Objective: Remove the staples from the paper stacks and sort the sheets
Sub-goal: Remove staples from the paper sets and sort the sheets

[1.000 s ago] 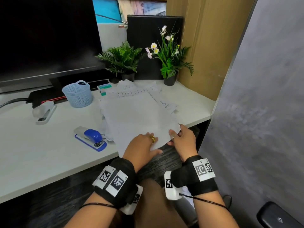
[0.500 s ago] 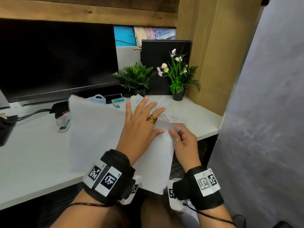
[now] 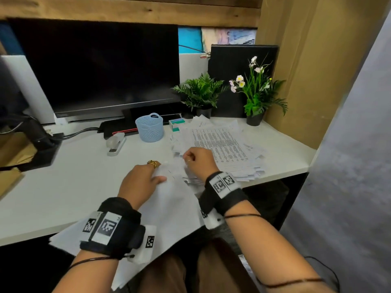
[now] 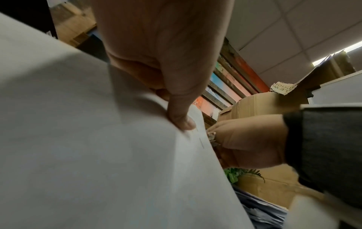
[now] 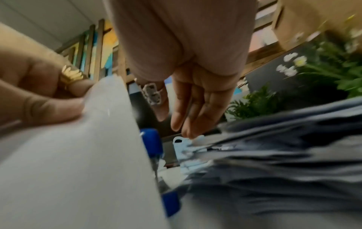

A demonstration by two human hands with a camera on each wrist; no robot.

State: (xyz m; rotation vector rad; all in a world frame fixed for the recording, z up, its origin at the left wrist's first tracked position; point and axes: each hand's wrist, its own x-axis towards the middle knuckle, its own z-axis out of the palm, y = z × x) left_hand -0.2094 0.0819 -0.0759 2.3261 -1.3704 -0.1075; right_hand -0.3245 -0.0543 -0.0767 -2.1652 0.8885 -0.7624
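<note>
A white stapled paper stack (image 3: 173, 210) lies slanted across the desk's front edge and hangs over my lap. My left hand (image 3: 143, 180) pinches its far corner, the thumb (image 4: 181, 121) on top. A staple (image 4: 201, 142) shows in the sheet just beyond the thumb. My right hand (image 3: 200, 160) hovers next to that corner, its fingers (image 5: 186, 111) hanging relaxed with nothing in them. A spread pile of printed sheets (image 3: 222, 149) lies to the right. The blue stapler (image 5: 151, 139) shows only in the right wrist view, behind the stack's edge.
A white stapler (image 3: 115, 144), a light-blue basket (image 3: 150, 127) and a green staple box (image 3: 176, 123) sit in front of the monitor (image 3: 99, 66). Two potted plants (image 3: 201, 94) stand at the back right. A grey partition (image 3: 349, 166) bounds the right side.
The stack was lifted off the printed pile and brought to the near left, over the desk edge. My left hand went from flat on it to pinching its corner; my right hand let go.
</note>
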